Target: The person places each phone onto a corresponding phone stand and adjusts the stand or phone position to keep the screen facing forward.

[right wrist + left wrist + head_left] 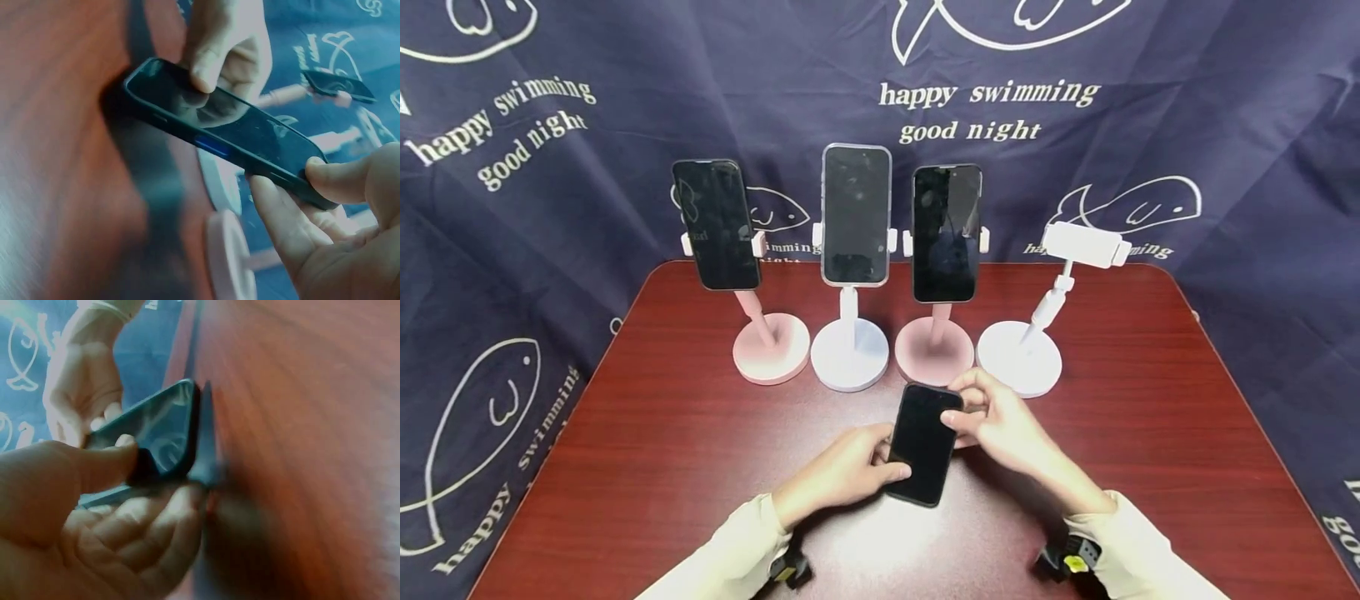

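A black smartphone is held between both hands above the table, its dark screen facing up. My left hand grips its lower left side, thumb on the screen edge and fingers beneath. My right hand pinches the upper right corner, thumb on top and fingers underneath. In the right wrist view the phone tilts between the two thumbs. Beyond the hands stands a white phone stand whose tilted clamp holds no phone.
Three more stands hold upright phones: a pink one with a black phone, a white one with a clear-cased phone, and a pink one with another black phone. The red-brown table backs onto a dark blue curtain.
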The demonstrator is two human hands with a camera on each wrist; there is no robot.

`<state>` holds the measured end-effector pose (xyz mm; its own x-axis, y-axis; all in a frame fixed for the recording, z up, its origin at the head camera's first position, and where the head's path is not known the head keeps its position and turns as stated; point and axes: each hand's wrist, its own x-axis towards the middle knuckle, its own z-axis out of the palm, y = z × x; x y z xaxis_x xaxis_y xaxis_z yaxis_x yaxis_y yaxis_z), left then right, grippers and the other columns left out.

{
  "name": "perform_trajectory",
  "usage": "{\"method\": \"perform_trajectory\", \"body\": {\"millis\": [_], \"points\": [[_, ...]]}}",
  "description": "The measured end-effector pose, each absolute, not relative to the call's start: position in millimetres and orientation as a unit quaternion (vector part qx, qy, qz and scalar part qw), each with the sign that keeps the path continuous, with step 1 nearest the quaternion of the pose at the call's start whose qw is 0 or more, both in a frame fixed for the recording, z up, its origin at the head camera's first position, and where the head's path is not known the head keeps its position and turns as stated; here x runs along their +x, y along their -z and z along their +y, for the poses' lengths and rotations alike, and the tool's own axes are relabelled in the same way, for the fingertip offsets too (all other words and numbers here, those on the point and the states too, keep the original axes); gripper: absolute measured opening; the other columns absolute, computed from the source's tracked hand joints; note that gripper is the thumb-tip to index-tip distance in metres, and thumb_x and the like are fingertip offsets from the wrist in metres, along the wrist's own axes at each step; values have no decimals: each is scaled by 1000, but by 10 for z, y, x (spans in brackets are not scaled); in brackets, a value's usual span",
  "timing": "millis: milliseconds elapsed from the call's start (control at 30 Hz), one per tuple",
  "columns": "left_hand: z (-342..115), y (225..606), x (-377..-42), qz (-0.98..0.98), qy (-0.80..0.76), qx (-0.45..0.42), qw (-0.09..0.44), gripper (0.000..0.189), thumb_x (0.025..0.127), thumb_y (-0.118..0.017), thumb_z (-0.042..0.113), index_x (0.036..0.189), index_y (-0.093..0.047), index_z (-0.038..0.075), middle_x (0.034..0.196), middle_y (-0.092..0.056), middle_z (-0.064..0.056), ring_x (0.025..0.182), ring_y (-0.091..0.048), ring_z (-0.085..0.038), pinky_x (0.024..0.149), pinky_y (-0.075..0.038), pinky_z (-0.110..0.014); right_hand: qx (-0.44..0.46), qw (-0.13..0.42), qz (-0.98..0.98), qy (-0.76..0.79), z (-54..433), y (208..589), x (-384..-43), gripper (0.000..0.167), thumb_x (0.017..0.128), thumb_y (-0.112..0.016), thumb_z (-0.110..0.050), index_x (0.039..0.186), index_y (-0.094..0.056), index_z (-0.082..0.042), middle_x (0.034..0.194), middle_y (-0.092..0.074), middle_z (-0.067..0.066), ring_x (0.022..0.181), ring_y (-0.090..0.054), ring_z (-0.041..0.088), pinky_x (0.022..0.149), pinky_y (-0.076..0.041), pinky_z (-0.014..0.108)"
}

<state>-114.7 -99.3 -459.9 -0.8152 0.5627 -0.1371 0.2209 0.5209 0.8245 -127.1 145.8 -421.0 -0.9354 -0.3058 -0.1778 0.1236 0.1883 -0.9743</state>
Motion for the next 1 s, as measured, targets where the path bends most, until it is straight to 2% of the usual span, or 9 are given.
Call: {"method": "perform_trajectory", "body": {"millis": [133,233,367,467,600,733,900,933,1000], "points": [[-811,4581,-1267,830,-465,241,193,10,94,-75,16,96,-65,13,71,-67,12,59,-48,3,59,-40,-19,-65,145,763,627,1641,4063,-1308,32,93,-69,2,119,-51,7,97,-71,20,81,-75,16,73,-64,42],[-645,4485,-1344,823,-483,235,187,10,94,-75,16,102,-68,15,81,-77,8,55,-61,-6,57,-46,-19,-87,110,799,585,1788,3891,-1345,30,93,-71,-2,120,-58,4,101,-71,16,82,-74,11,73,-63,35],[-404,4265,-1444,811,-504,252,160,13,95,-73,18,106,-69,13,88,-79,2,53,-66,-15,57,-48,-20,-128,47,839,526,1963,3619,-1378,37,92,-74,-5,128,-62,-4,109,-72,9,87,-75,7,74,-60,25],[-235,4055,-1504,796,-517,285,129,19,95,-73,17,113,-70,9,95,-80,-3,70,-70,-4,67,-48,-17,-165,5,841,516,2058,3427,-1383,52,91,-74,1,138,-55,-7,110,-71,1,85,-75,8,71,-59,23],[-63,3739,-1578,779,-537,313,80,29,95,-73,13,123,-68,7,103,-80,-8,92,-74,-2,77,-51,-16,-192,-64,839,506,2145,3167,-1420,68,88,-72,11,148,-47,-9,104,-70,-8,73,-73,9,62,-58,22],[56,3440,-1659,781,-536,319,45,27,97,-72,16,123,-67,10,104,-80,-4,92,-72,2,76,-51,-15,-166,-133,839,501,2215,2899,-1459,71,85,-74,13,148,-51,-10,97,-73,-11,71,-70,3,60,-54,17],[173,3186,-1776,789,-525,319,3,21,96,-73,18,116,-68,12,103,-80,2,89,-68,11,76,-51,-12,-128,-183,870,440,2312,2588,-1505,68,84,-80,3,144,-59,-20,71,-70,-19,59,-61,-3,57,-44,14],[192,3146,-1799,793,-519,320,-10,17,96,-73,18,112,-69,12,100,-79,3,85,-67,11,75,-50,-12,-126,-182,877,425,2329,2533,-1516,67,86,-80,-1,145,-58,-22,69,-69,-22,58,-60,-4,57,-43,13],[225,3071,-1839,798,-512,315,-27,14,96,-74,19,108,-69,13,98,-79,6,82,-66,11,74,-49,-12,-129,-182,885,408,2349,2431,-1535,65,88,-79,-4,146,-57,-23,77,-68,-30,61,-61,-9,58,-42,11]]}}
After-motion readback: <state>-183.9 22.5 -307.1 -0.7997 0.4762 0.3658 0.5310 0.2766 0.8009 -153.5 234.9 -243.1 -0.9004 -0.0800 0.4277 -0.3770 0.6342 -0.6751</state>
